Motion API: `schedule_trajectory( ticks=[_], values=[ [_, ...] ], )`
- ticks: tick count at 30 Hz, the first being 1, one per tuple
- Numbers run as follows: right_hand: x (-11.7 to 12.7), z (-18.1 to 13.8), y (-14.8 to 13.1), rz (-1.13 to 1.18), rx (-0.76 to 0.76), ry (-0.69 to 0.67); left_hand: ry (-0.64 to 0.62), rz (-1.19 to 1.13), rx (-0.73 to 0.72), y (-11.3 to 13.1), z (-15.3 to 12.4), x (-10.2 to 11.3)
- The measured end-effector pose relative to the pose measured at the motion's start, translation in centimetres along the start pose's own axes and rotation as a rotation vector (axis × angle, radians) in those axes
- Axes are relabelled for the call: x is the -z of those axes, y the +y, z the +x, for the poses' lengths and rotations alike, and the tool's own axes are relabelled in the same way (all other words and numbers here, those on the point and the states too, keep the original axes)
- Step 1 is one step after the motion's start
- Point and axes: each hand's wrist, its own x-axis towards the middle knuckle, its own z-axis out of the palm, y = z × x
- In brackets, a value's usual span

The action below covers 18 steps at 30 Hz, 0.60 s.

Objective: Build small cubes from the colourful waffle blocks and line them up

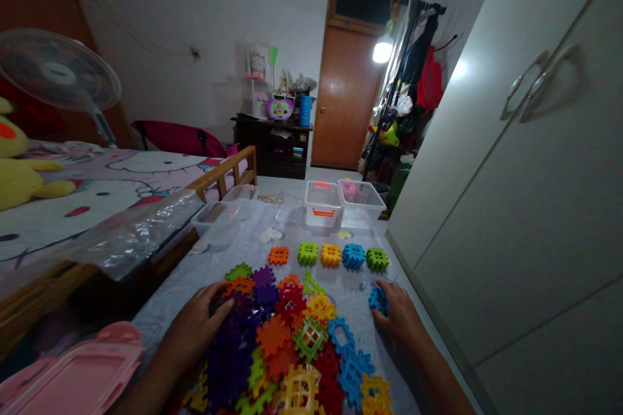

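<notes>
A heap of interlocking plastic waffle blocks (277, 343) in purple, orange, red, green, yellow and blue lies on a grey bedsheet-covered surface (189, 272). My left hand (197, 324) rests with extended fingers on the purple blocks at the heap's left side. My right hand (396, 314) is at the heap's right, its fingers gripping a blue waffle block (378, 300). Above the heap stands a row of several separate blocks, including an orange block (278, 255), a green block (307, 253), a yellow block (331, 255) and a blue block (353, 256).
Several clear plastic tubs (321, 202) stand beyond the row. Bubble wrap (141, 233) lies at the left, over a wooden bed rail (224, 172). A pink plastic lid (73, 376) sits at lower left. A white wardrobe (506, 162) walls the right side.
</notes>
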Motion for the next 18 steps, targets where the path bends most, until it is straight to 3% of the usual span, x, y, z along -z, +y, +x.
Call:
schedule_trajectory(
  ticks=[3,8,13,18],
  values=[
    [1.3,1.5,-0.3,0.042,0.039,-0.047,0.016,-0.005,0.006,0.2,0.0,0.1],
    [3.7,5.9,-2.4,0.102,0.131,0.026,-0.004,0.008,0.016,0.6,-0.1,0.3],
    [3.8,10.0,-3.9,0.08,0.149,-0.009,0.002,0.018,0.017,0.3,0.0,0.2],
    [3.5,11.5,-3.9,0.06,0.161,-0.05,0.0,0.029,0.019,0.1,0.0,0.1]
  ],
)
